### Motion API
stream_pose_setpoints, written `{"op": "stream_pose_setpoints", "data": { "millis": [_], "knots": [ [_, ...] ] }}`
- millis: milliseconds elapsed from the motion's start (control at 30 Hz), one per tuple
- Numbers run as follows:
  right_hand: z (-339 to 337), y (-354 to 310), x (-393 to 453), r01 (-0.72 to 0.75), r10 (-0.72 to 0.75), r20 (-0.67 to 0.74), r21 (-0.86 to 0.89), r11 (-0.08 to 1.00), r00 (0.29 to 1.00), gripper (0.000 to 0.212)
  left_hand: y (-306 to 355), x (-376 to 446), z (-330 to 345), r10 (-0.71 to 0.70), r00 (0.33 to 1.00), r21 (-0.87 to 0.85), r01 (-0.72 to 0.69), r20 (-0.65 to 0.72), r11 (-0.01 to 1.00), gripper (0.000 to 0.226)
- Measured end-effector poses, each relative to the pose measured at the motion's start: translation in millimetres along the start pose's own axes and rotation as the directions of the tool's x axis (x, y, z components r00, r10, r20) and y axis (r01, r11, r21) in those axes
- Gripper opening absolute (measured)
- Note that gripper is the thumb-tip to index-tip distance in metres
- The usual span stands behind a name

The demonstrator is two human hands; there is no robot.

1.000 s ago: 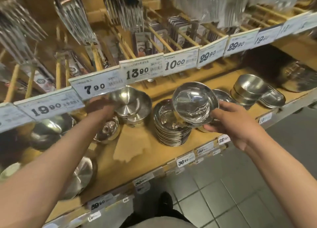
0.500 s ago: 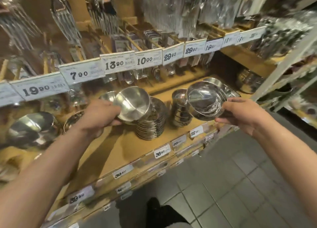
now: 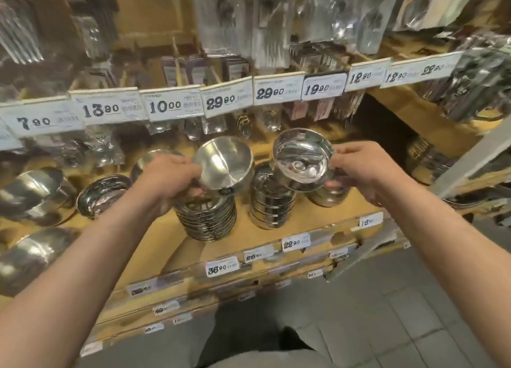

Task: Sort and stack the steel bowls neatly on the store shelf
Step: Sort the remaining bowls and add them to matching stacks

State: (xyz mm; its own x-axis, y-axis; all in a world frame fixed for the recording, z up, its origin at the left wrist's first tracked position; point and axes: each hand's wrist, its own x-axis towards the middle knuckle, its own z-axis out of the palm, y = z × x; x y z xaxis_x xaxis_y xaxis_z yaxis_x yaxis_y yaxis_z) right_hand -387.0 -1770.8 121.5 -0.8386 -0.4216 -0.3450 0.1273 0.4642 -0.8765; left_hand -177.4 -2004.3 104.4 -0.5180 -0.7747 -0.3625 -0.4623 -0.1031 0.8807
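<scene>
Each hand holds one steel bowl above the wooden shelf [image 3: 166, 246]: the left hand [image 3: 168, 179] pinches the rim of a deeper bowl [image 3: 224, 163] tilted on its side, directly over the wide stack of shallow bowls [image 3: 207, 215], while the right hand [image 3: 356, 168] pinches a shallow bowl [image 3: 301, 157] above and between the narrower stack [image 3: 269, 204] and a third, low stack [image 3: 326, 196]. Three stacks stand near each other in a row; the left hand is nearer the wide one, so matching bowl to stack by width likely decides the placement.
</scene>
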Motion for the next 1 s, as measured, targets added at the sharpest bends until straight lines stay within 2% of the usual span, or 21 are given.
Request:
{"op": "stream_pose_setpoints", "data": {
  "millis": [133,233,333,467,533,633,733,1000],
  "knots": [
    [-8.2,-4.9,31.4,0.019,-0.009,0.133,-0.073,0.997,0.991,0.009,-0.9,-12.4,23.5,-0.052,0.993,-0.056,0.046,-0.103,0.997,0.023],
    [-3.1,-8.2,50.0,0.014,0.006,0.228,-0.089,0.996,0.974,0.021,-4.3,-20.4,23.1,-0.098,0.977,-0.075,0.085,-0.190,0.994,0.022],
    [8.1,-10.0,63.4,0.053,-0.018,0.311,-0.105,0.993,0.950,0.020,-4.3,-24.8,18.4,-0.105,0.959,-0.065,0.091,-0.263,0.994,0.014],
    [24.8,-11.2,79.0,0.103,-0.024,0.351,-0.209,0.973,0.936,0.015,-4.3,-30.4,13.1,-0.105,0.933,-0.066,0.088,-0.343,0.994,0.015],
    [31.4,-11.9,84.5,0.128,-0.031,0.364,-0.245,0.961,0.931,0.005,-5.8,-32.7,13.8,-0.101,0.931,-0.067,0.082,-0.351,0.994,0.011],
    [37.4,-11.8,90.8,0.157,-0.037,0.379,-0.289,0.944,0.925,0.013,-8.9,-34.3,15.4,-0.103,0.930,-0.078,0.081,-0.353,0.994,0.005],
    [39.5,-9.9,89.9,0.165,-0.024,0.404,-0.317,0.934,0.915,0.014,-8.8,-36.1,18.6,-0.123,0.928,-0.066,0.107,-0.352,0.992,0.009],
    [43.2,2.9,90.4,0.149,-0.042,0.398,-0.241,0.959,0.916,0.013,-9.1,-47.2,35.4,-0.120,0.928,-0.070,0.101,-0.353,0.992,0.006]
  ]
}}
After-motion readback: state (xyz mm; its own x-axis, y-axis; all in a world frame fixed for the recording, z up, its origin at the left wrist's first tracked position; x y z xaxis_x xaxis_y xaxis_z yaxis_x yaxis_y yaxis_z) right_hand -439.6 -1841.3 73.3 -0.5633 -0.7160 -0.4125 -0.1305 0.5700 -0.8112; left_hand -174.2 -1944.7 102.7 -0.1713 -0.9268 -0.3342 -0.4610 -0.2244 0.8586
